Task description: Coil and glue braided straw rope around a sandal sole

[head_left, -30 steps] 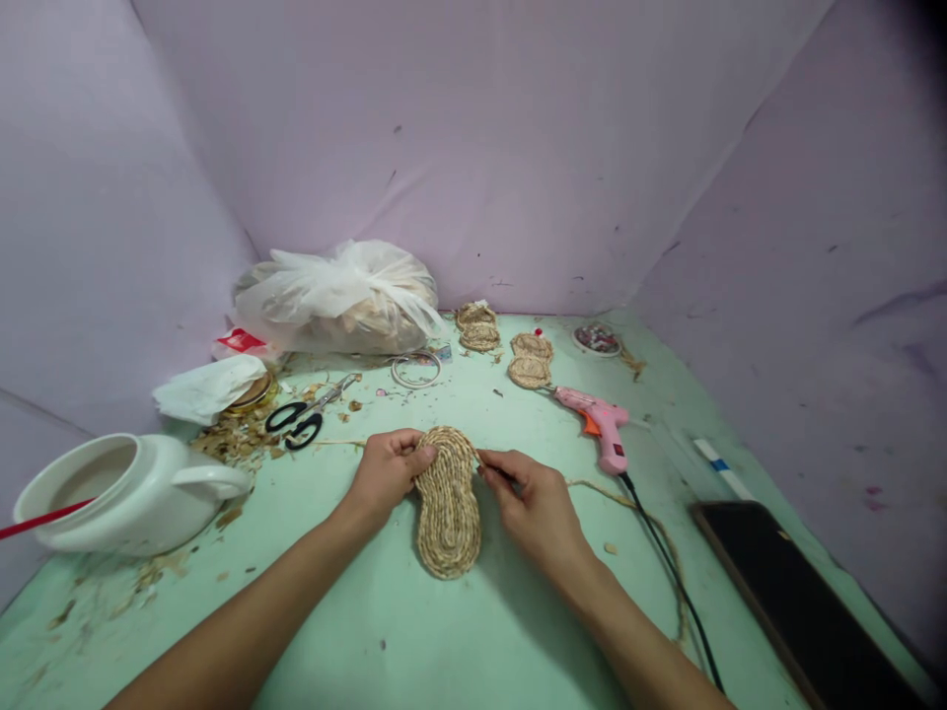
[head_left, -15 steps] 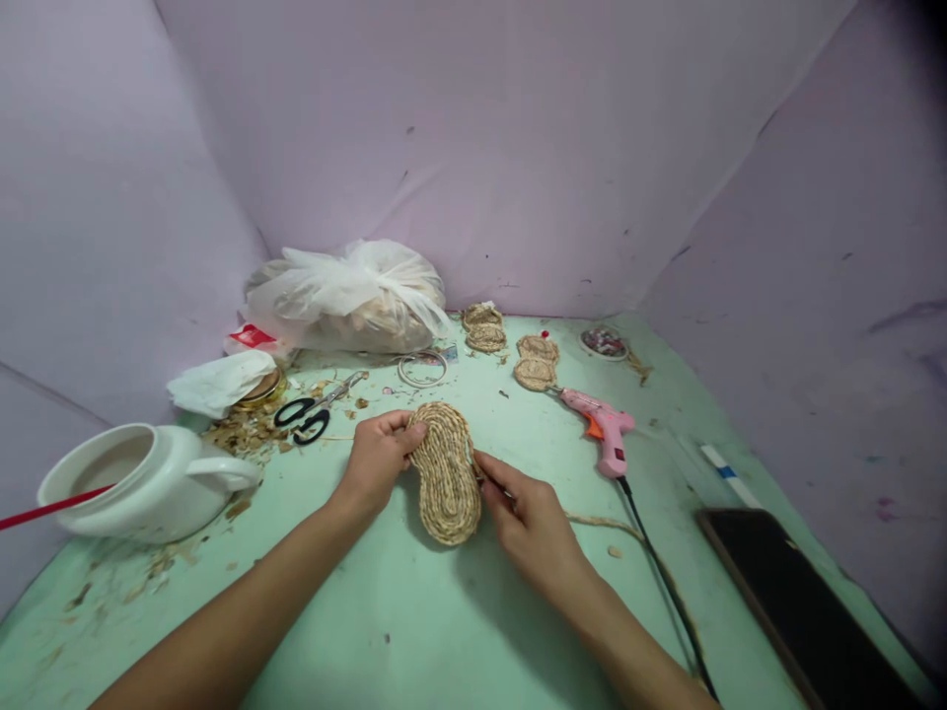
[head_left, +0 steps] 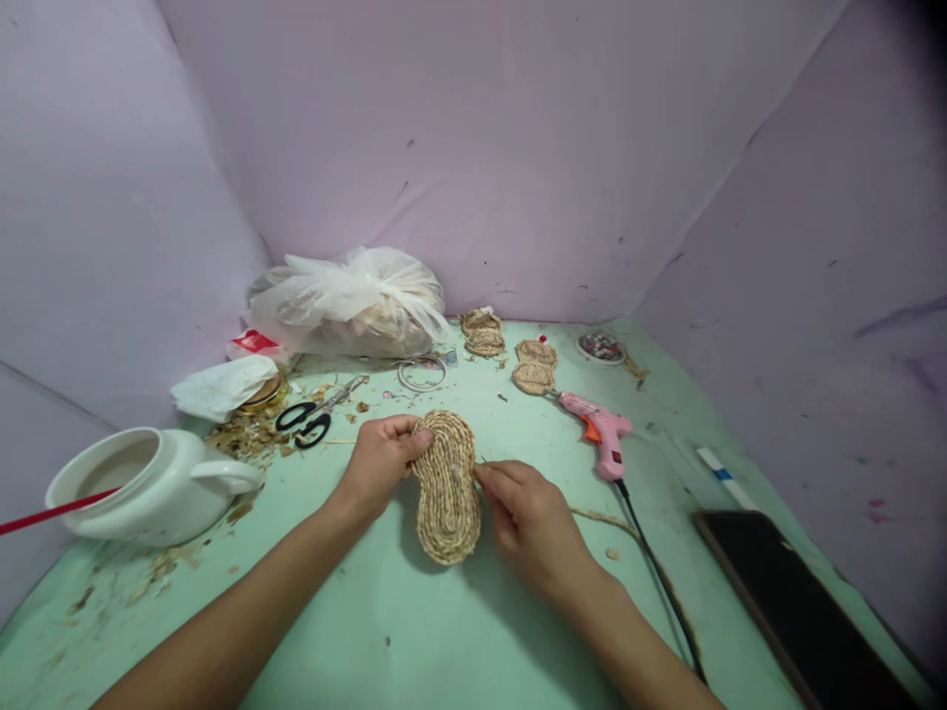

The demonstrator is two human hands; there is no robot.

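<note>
A sole-shaped mat of coiled straw braid [head_left: 446, 486] lies on the green table [head_left: 414, 631] in front of me. My left hand [head_left: 379, 461] grips its upper left edge, thumb on top. My right hand [head_left: 529, 518] is closed against the mat's right edge, fingertips pinched on the loose straw braid [head_left: 603, 521] that trails off to the right across the table.
A pink glue gun [head_left: 603, 431] with a black cord lies right of the mat. Black-handled scissors [head_left: 311, 419], straw scraps and a white pot [head_left: 148, 483] are on the left. A plastic bag [head_left: 351, 301], small woven pieces [head_left: 534, 365] and a dark tablet [head_left: 803, 606] sit around.
My right hand has slid down the mat's right edge toward me. The mat shifted slightly with both hands; the left hand keeps its grip.
</note>
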